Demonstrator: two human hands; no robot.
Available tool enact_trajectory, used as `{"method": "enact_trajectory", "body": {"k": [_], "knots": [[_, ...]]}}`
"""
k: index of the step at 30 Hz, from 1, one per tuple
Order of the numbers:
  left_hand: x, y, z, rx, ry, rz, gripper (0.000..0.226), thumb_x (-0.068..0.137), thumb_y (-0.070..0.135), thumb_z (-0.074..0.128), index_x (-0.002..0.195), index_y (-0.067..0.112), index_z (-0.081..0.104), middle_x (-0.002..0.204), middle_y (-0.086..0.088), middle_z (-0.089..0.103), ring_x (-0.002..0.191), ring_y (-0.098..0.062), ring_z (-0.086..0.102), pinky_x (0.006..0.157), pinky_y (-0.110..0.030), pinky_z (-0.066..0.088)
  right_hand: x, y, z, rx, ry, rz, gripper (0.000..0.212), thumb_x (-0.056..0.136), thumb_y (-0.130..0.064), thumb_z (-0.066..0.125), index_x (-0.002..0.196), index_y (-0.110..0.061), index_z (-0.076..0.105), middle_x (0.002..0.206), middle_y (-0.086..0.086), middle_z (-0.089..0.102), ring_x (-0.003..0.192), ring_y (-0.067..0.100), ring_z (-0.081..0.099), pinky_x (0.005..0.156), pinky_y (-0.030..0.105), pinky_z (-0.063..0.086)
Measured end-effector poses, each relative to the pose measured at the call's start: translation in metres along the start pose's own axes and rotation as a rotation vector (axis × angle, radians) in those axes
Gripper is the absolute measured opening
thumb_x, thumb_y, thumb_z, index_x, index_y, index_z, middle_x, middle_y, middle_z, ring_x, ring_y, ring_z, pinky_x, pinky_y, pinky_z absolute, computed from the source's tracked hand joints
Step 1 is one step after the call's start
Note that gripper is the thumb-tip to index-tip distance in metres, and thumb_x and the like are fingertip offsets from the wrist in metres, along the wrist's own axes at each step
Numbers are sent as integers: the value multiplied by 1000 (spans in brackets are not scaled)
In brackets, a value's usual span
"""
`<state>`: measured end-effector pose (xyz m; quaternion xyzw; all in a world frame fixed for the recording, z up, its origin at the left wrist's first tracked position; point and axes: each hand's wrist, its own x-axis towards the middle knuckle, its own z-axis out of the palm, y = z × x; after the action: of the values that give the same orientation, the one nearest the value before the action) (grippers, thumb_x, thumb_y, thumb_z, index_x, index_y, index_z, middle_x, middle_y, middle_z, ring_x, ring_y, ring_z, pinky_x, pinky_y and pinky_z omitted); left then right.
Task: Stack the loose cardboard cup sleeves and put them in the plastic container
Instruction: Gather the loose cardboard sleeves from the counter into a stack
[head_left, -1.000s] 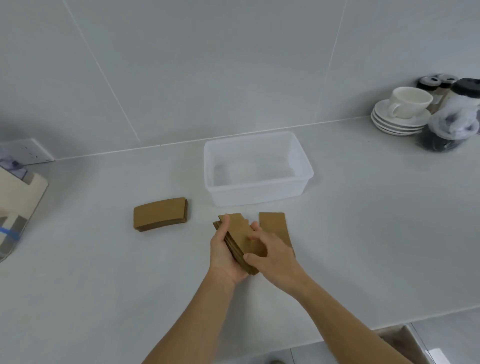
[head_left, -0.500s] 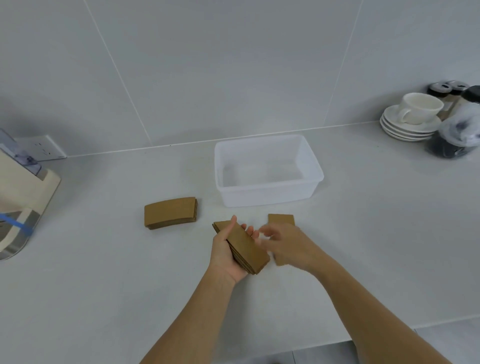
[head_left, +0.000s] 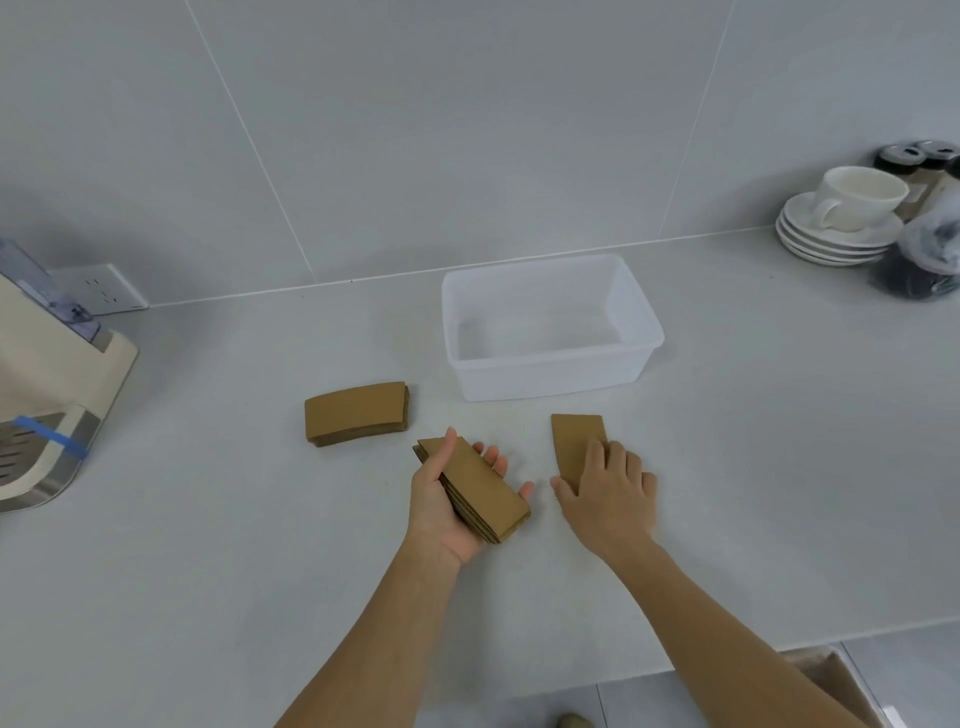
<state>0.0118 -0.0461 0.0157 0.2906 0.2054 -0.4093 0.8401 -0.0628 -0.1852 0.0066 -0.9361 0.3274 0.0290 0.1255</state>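
My left hand (head_left: 441, 512) holds a stack of brown cardboard sleeves (head_left: 480, 491) just above the counter, thumb on top, fingers under it. To its right a single flat sleeve (head_left: 576, 441) lies on the counter, and my right hand (head_left: 608, 491) rests flat on its near end with fingers spread. Another small pile of sleeves (head_left: 356, 420) lies to the left, untouched. The clear plastic container (head_left: 550, 379) stands empty behind the hands, near the wall.
A cream appliance with a blue tape strip (head_left: 47, 410) sits at the left edge below a wall socket (head_left: 106, 296). Stacked saucers with a white cup (head_left: 841, 218) and dark jars (head_left: 919, 260) stand far right. The counter's front edge runs lower right, above a cardboard box (head_left: 836, 686).
My right hand left the held stack, moved right and came down on the single sleeve. The left hand kept its stack roughly in place.
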Motion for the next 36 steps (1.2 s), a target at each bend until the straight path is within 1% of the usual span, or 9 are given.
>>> {"method": "enact_trajectory", "body": {"k": [3,7,14,17,21,24,29,32,36], "knots": [[-2,0,-1,-1,11,4,35,72,41,71,87,11,62,82,-7,65,76,-21,62,91,-55,48,-4,-1,1,-10,20,-26,49,90,-37,40,130,-9,34,131,11,45,120,27,40,96,36,32],[-5,1,0,-14,17,6,35,73,42,70,86,11,61,81,-7,66,76,-22,62,90,-54,49,0,-3,-12,85,-46,10,49,85,-28,47,128,-8,33,126,10,49,116,27,43,95,36,32],[-11,11,3,-18,7,22,44,68,42,73,96,11,61,85,-8,67,81,-22,63,90,-55,49,2,-23,-45,543,-201,91,61,79,-28,56,134,-12,34,123,10,51,113,29,49,99,44,41],[-13,14,5,-5,7,34,45,71,45,71,98,10,61,91,-8,66,86,-23,63,84,-53,52,-4,-42,-56,637,-226,18,62,74,-30,57,131,-14,38,119,7,53,108,28,53,96,46,45],[-19,18,4,48,-30,56,46,74,49,65,98,10,63,101,-10,66,93,-27,62,76,-44,56,-17,-65,-62,759,-258,-94,72,61,-45,56,128,-21,43,121,0,54,109,23,55,95,45,47],[-23,19,1,90,-109,69,51,82,53,53,97,9,74,101,-14,72,93,-32,68,81,-43,53,-25,-76,-58,769,-301,-191,56,73,-31,58,127,-22,45,120,-1,51,113,19,50,96,42,46],[-24,22,-6,70,-103,70,53,67,55,64,96,11,72,98,-13,70,102,-32,61,101,-47,40,-36,-85,-45,724,-343,-252,49,72,-30,57,120,-24,49,115,0,52,109,20,49,93,40,47],[-25,23,-10,58,-109,74,55,65,53,67,102,11,65,100,-10,68,102,-30,60,102,-46,40,-40,-86,-38,706,-352,-268,50,69,-33,55,119,-25,48,114,-1,52,108,21,48,95,43,46],[-26,23,-15,57,-66,51,56,65,49,69,106,12,61,109,-7,68,103,-28,62,97,-45,45,-43,-84,-31,655,-359,-334,47,79,-26,56,125,-23,48,125,-2,49,115,17,42,103,39,38]]}}
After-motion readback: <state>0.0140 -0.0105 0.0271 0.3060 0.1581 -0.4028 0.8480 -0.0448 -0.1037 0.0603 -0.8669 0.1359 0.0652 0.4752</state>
